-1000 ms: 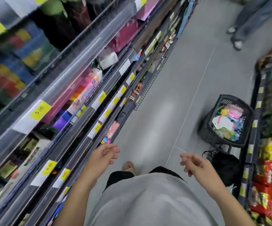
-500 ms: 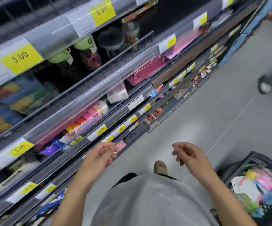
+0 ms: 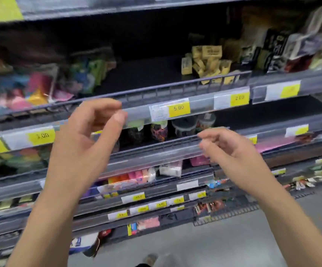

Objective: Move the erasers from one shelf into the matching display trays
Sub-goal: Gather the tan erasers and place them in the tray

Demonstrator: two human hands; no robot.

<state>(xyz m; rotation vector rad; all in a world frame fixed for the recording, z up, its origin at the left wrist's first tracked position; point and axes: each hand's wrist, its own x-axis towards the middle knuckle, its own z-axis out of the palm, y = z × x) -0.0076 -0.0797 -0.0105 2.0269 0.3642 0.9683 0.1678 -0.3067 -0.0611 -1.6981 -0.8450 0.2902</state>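
Note:
I face a shop shelving unit. My left hand is raised in front of the shelf rail with the price tags, fingers loosely curled and apart, holding nothing. My right hand hovers lower right, also empty with curled fingers. A row of coloured erasers, orange, pink and white, lies on a lower shelf between my forearms. A white wrapped pack sits just right of them. Small tan boxes are piled on the upper shelf behind a wire rail.
Yellow price tags run along the shelf edges. Dark jars stand on the middle shelf. Blurred colourful packets fill the upper left. Grey floor lies below the bottom shelf.
The view has swung up from the aisle floor and basket to the shelves. Both hands have risen from waist height to the shelf fronts, still empty.

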